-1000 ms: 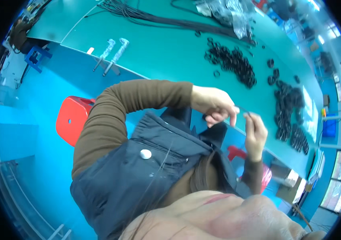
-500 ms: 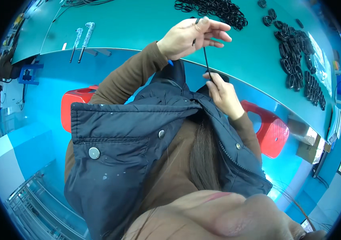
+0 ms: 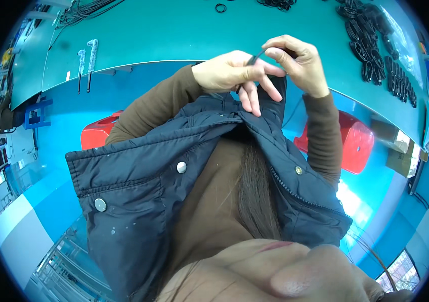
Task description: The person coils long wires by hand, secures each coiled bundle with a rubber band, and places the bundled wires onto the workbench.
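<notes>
**Thin black cord pinched between both hands above the counter edge**

Fingers (image 3: 254,75) of the left hand (image 3: 229,73) are closed narrow, thumb against forefinger, on one end of a short, thin black rubbery cord (image 3: 256,57). The right hand (image 3: 297,63) meets it from the other side, its fingertips (image 3: 275,52) likewise pinched shut on the upper end. The cord runs slanted between the two grips, held in the air just in front of the teal counter (image 3: 174,35).

To handle it well, I judge both pinches should stay close together and near the cord's ends, so the piece does not flex away or slip.

Further out, heaps of black rubber rings (image 3: 375,45) lie on the counter at the right, and two pale slender tools (image 3: 86,58) lie at the left. Red plastic stools (image 3: 355,141) stand below.
</notes>
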A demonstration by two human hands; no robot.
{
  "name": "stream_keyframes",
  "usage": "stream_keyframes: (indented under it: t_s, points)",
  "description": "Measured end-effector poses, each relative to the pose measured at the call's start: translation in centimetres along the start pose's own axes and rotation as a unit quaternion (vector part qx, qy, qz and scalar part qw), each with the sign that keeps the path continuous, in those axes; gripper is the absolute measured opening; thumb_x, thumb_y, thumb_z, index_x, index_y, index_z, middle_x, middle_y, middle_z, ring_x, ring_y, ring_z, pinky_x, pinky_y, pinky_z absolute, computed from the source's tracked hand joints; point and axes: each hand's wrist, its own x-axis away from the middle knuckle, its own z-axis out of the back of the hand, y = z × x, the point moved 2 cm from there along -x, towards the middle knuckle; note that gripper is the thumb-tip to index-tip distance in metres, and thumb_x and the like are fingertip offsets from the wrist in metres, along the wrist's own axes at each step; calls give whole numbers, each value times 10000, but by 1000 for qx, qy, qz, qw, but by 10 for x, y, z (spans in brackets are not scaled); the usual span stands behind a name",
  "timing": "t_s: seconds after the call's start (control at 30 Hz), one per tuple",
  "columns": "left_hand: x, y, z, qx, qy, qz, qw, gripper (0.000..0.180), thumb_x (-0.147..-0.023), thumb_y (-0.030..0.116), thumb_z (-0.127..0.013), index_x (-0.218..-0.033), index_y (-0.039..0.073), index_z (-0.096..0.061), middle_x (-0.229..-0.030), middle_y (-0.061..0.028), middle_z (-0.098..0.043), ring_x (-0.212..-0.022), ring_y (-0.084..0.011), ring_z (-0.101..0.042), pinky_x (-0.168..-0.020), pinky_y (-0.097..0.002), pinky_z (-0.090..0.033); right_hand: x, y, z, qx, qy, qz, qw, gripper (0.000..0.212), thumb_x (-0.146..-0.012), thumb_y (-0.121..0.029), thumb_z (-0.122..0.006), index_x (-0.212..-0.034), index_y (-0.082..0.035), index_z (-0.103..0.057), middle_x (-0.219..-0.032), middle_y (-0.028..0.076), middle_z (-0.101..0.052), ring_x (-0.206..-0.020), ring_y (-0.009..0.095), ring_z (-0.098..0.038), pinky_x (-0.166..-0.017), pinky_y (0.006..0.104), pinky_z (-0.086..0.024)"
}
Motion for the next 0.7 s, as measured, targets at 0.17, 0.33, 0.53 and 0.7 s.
stream_keyframes:
  t_s: [0.17,0.33,0.53,0.7]
  points:
    - [1,22,10,88,53,-108,989,702,-925,443,-466,-1390,-45,-270,-1315,-258,-451,-938,-304,-654,-667,-266,-583,45,41,-30,-47,28,-172,984,192,-936,-116,-481,-1012,-23,-632,-660,-4,-524,-557,71,-475,-508,232,-408]
    - [-6,22,33,61,129,-223,964,666,-927,410,-473,-1395,-23,-281,-1419,-211,-337,-1282,-358,-388,-978,-436,-450,73,0,-42,65,-82,-199,974,188,-907,-95,-517,-1072,-13,-555,-757,142,-603,-627,236,-601,-594,317,-487]
    - [-5,2,50,-132,180,-189,956,601,-962,367,-427,-1410,0,-270,-1439,-168,-322,-1302,-324,-367,-995,-434,-429,56,-40,-16,211,-174,-31,961,121,-832,-100,-594,-927,-30,-570,-742,151,-583,-684,338,-597,-582,395,-473]
    - [1,2,14,-157,53,10,986,600,-975,409,-373,-1428,36,-250,-1405,-163,-385,-962,-268,-646,-808,-332,-543,2,-32,15,132,26,-6,991,106,-775,-77,-678,-837,1,-642,-760,103,-636,-646,181,-611,-587,271,-480]
